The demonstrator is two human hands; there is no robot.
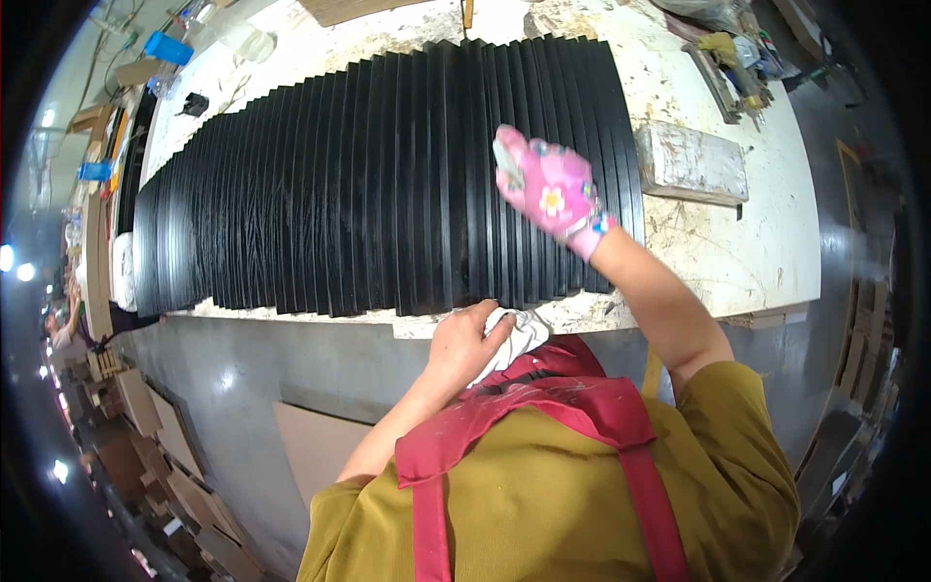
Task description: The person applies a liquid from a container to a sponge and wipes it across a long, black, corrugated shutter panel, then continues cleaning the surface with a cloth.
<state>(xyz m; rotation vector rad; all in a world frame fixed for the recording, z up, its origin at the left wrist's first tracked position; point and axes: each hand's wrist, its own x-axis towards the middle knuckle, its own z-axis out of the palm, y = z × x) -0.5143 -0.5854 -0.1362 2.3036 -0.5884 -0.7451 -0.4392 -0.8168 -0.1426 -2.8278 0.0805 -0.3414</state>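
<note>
A long row of narrow black slats, packed side by side, stretches across the white table. Above its right part is my right hand in a pink flowered glove. Its fingers are curled together, and something pale grey shows at the fingertips; I cannot make out whether it is a held piece or part of the glove. My bare left hand is at the table's front edge, closed on a white cloth bunched beside the near ends of the slats.
On the stained white table, a pale, worn block lies right of the slats. Tools and odds and ends crowd the far right corner. A clear jar and a blue container are at the far left. Flat boards lean at lower left.
</note>
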